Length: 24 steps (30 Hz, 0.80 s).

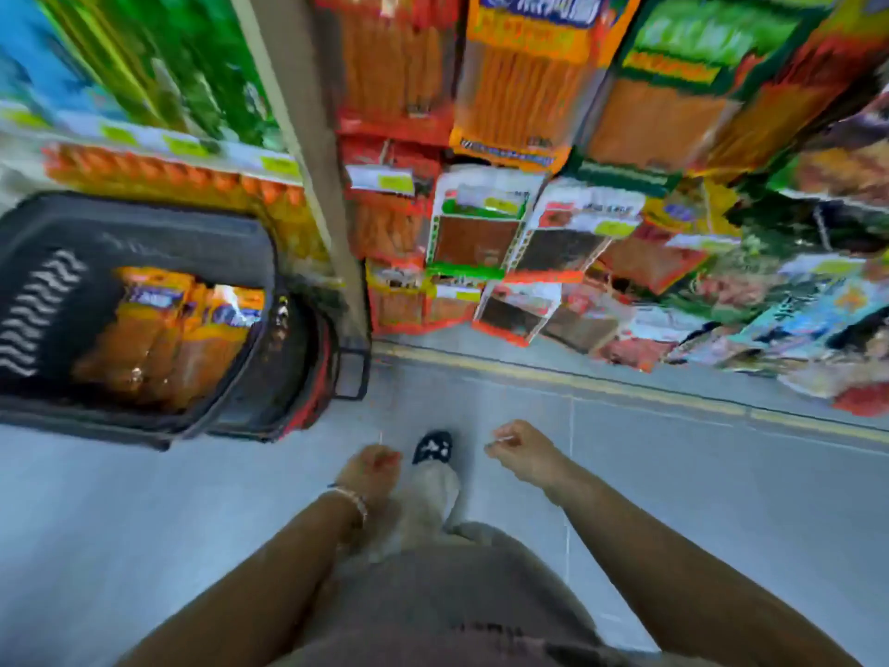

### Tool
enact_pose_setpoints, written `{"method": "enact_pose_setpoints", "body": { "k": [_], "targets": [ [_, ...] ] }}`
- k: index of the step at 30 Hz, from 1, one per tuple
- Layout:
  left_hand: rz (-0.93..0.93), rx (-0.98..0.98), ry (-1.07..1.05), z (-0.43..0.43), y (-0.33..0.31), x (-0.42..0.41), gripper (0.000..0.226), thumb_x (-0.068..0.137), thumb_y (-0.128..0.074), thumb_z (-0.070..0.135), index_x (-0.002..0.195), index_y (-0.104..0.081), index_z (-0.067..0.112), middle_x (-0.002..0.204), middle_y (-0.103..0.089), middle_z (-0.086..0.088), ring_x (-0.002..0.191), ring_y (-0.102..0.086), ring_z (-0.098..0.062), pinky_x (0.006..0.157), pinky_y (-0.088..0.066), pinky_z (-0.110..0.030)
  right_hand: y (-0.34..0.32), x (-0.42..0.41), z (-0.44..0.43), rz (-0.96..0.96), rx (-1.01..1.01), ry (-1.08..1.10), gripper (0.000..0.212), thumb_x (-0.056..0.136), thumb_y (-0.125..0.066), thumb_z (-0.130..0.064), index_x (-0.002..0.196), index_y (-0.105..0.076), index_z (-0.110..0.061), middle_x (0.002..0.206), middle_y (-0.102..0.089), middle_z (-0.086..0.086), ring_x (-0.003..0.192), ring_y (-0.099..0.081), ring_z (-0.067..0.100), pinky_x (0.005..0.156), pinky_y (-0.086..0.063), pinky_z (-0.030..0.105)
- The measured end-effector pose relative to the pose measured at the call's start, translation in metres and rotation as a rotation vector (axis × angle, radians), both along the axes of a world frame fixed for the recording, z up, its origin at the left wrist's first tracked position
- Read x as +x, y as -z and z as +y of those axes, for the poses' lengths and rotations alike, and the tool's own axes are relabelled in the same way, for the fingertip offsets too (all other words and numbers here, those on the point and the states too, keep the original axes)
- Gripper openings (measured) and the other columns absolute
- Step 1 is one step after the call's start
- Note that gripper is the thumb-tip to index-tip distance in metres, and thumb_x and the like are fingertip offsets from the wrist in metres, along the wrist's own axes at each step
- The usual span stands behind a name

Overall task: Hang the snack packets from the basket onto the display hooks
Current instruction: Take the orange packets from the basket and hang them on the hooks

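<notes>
A black shopping basket (144, 223) stands on the floor at the left, with orange snack packets (168, 329) lying inside it. Rows of hanging packets (519, 89) fill the display rack ahead, orange and red at the top, white-edged ones (481, 219) lower down. My left hand (373, 466) hangs low over the floor, right of the basket, with loosely curled fingers and nothing in it. My right hand (517, 447) is at the same height, fingers loosely curled, also holding nothing. The picture is blurred.
A grey upright post (308, 151) separates the hanging rack from shelves with green and orange goods (158, 55) on the left. A yellow line (625, 392) runs along the grey floor below the rack. My slippered foot (433, 450) shows between my hands.
</notes>
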<state>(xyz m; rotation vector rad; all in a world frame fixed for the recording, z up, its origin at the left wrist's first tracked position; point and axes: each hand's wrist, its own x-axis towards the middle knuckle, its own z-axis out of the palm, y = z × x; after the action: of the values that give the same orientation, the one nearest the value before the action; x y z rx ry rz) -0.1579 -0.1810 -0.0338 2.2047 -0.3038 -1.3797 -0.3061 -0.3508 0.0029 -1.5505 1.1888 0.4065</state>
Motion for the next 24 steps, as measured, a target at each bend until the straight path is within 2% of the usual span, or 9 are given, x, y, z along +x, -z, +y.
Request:
{"method": "enact_pose_setpoints", "body": {
  "k": [2, 5, 7, 9, 13, 17, 20, 22, 24],
  "targets": [
    [0.0, 0.112, 0.082, 0.048, 0.002, -0.021, 0.026, 0.091, -0.056, 0.013, 0.115, -0.061, 0.003, 0.116, -0.063, -0.021, 0.107, -0.059, -0.029, 0.092, -0.044, -0.031, 0.022, -0.018, 0.036, 0.12, 0.079, -0.109, 0.016, 0.09, -0.054, -0.015, 0.08, -0.043, -0.013, 0.076, -0.04, 0.009, 0.065, -0.042, 0.017, 0.05, -0.028, 0.025],
    [0.005, 0.186, 0.153, 0.106, 0.003, -0.036, 0.026, 0.09, -0.056, 0.022, 0.115, -0.062, 0.016, 0.12, -0.062, -0.008, 0.112, -0.056, -0.023, 0.09, -0.039, -0.021, 0.05, -0.047, 0.087, 0.212, 0.147, -0.216, 0.017, 0.09, -0.055, -0.016, 0.075, -0.052, -0.008, 0.078, -0.049, 0.012, 0.066, -0.048, 0.019, 0.051, -0.038, 0.022],
    [-0.018, 0.201, 0.112, 0.133, 0.001, -0.038, 0.026, 0.09, -0.055, 0.022, 0.114, -0.063, 0.017, 0.12, -0.062, -0.007, 0.112, -0.055, -0.023, 0.089, -0.038, -0.021, 0.064, -0.06, 0.114, 0.275, 0.108, -0.375, 0.022, 0.09, -0.055, -0.012, 0.085, -0.061, 0.008, 0.086, -0.056, 0.018, 0.079, -0.055, 0.026, 0.069, -0.046, 0.033],
    [-0.054, 0.213, 0.03, 0.155, 0.0, -0.035, 0.023, 0.09, -0.055, 0.02, 0.111, -0.065, 0.015, 0.118, -0.063, -0.007, 0.11, -0.056, -0.023, 0.086, -0.038, -0.02, 0.067, -0.062, 0.13, 0.269, 0.014, -0.428, 0.027, 0.091, -0.052, -0.013, 0.1, -0.063, 0.01, 0.099, -0.061, 0.019, 0.095, -0.058, 0.031, 0.081, -0.045, 0.037],
    [-0.062, 0.22, -0.218, 0.194, 0.002, -0.019, 0.019, 0.089, -0.054, 0.016, 0.103, -0.067, 0.017, 0.11, -0.066, -0.006, 0.103, -0.058, -0.022, 0.082, -0.038, -0.019, 0.065, -0.032, 0.135, 0.192, 0.077, -0.39, 0.022, 0.088, -0.051, -0.013, 0.076, -0.057, 0.005, 0.073, -0.052, 0.015, 0.069, -0.052, 0.026, 0.062, -0.039, 0.031],
    [-0.006, 0.202, -0.379, 0.225, 0.011, 0.011, 0.018, 0.089, -0.051, 0.011, 0.097, -0.066, 0.017, 0.1, -0.067, -0.01, 0.091, -0.06, -0.023, 0.085, -0.044, -0.025, 0.063, 0.029, 0.131, 0.222, 0.058, -0.443, 0.012, 0.089, -0.054, -0.021, 0.098, -0.056, -0.014, 0.089, -0.06, 0.004, 0.084, -0.059, 0.024, 0.073, -0.044, 0.03],
    [0.058, 0.144, -0.496, 0.244, 0.014, 0.048, 0.019, 0.09, -0.05, 0.005, 0.102, -0.064, 0.007, 0.086, -0.065, -0.008, 0.073, -0.058, -0.016, 0.069, -0.048, -0.019, 0.057, 0.092, 0.14, 0.13, 0.007, -0.421, 0.011, 0.091, -0.051, -0.019, 0.101, -0.054, -0.018, 0.098, -0.06, 0.006, 0.091, -0.061, 0.025, 0.079, -0.046, 0.032],
    [0.085, 0.102, -0.568, 0.255, 0.011, 0.08, 0.02, 0.091, -0.046, 0.001, 0.102, -0.063, 0.006, 0.08, -0.062, -0.005, 0.065, -0.056, -0.013, 0.055, -0.047, -0.014, 0.05, 0.137, 0.155, 0.043, 0.015, -0.362, 0.01, 0.092, -0.05, -0.015, 0.101, -0.055, -0.017, 0.098, -0.06, 0.006, 0.086, -0.061, 0.02, 0.073, -0.048, 0.021],
    [0.074, 0.065, -0.611, 0.266, 0.008, 0.12, 0.021, 0.091, -0.045, -0.001, 0.098, -0.062, 0.008, 0.08, -0.063, -0.005, 0.064, -0.056, -0.013, 0.051, -0.043, -0.013, 0.044, 0.186, 0.174, -0.041, 0.042, -0.29, 0.014, 0.094, -0.048, -0.01, 0.105, -0.055, -0.012, 0.088, -0.06, 0.003, 0.07, -0.058, 0.01, 0.057, -0.045, 0.009]
  ]
}}
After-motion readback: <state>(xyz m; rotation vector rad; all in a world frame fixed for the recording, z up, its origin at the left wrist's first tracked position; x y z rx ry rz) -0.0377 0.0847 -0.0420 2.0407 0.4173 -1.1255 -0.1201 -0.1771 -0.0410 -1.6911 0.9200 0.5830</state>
